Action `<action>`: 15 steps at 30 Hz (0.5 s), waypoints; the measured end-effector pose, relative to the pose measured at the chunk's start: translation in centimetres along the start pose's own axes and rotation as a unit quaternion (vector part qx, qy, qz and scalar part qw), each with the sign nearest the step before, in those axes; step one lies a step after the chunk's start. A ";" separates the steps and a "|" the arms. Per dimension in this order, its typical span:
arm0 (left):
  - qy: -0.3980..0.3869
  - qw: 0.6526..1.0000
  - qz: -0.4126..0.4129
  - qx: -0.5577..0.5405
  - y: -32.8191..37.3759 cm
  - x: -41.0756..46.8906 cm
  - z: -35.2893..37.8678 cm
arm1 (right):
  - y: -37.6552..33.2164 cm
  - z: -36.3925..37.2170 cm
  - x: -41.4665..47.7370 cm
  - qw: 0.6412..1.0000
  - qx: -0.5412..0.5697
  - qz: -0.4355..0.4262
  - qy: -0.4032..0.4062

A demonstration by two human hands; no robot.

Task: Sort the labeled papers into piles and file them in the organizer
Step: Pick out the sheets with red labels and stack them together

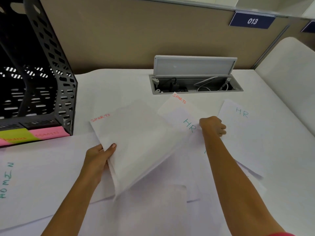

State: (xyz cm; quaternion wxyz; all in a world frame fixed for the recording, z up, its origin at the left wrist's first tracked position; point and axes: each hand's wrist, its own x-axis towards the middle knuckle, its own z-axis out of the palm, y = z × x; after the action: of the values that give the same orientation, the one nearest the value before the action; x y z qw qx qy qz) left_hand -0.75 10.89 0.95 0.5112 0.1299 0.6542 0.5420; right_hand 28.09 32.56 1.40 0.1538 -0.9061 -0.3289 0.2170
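Note:
My left hand (99, 156) grips the near-left edge of a white paper marked SPORTS (134, 138) in red, lifted and tilted over the desk. My right hand (213, 126) is closed, pinching the edge of a paper marked HR (185, 120) in green. A second SPORTS paper (177, 101) lies partly under that HR sheet. Another HR paper (242, 126) lies to the right. A paper marked ADMIN (25, 181) lies flat at the near left. The black perforated organizer (51, 65) stands at the far left, with pink and yellow-green labels (34, 135) along its front.
An open grey cable hatch (196, 82) with cords inside is sunk into the white desk (115, 86) behind the papers. A beige partition rises at the back, with a blue 013 sign (252, 21). More white sheets lie overlapping near the front edge.

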 end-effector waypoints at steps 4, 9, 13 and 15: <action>0.033 0.988 0.063 0.138 0.2 -0.2 -1.0 | -0.6 0.5 0.4 0.993 -0.035 -0.110 -0.001; 0.050 0.966 0.099 0.233 0.0 0.2 -0.9 | -0.9 1.2 1.0 0.945 -0.138 -0.292 -0.041; 0.059 0.955 0.109 0.268 -0.3 0.6 -1.0 | -1.2 1.0 1.6 0.936 -0.193 -0.295 -0.018; 0.060 0.956 0.108 0.267 -0.6 0.7 -1.0 | -1.5 0.9 2.0 0.942 -0.196 -0.272 -0.023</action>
State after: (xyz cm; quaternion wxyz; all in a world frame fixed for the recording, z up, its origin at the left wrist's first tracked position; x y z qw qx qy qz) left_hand -1.69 10.63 -0.04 0.3563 0.2990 0.7862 0.4067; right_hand 28.26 35.12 0.70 0.0191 -0.7894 -0.6020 0.1187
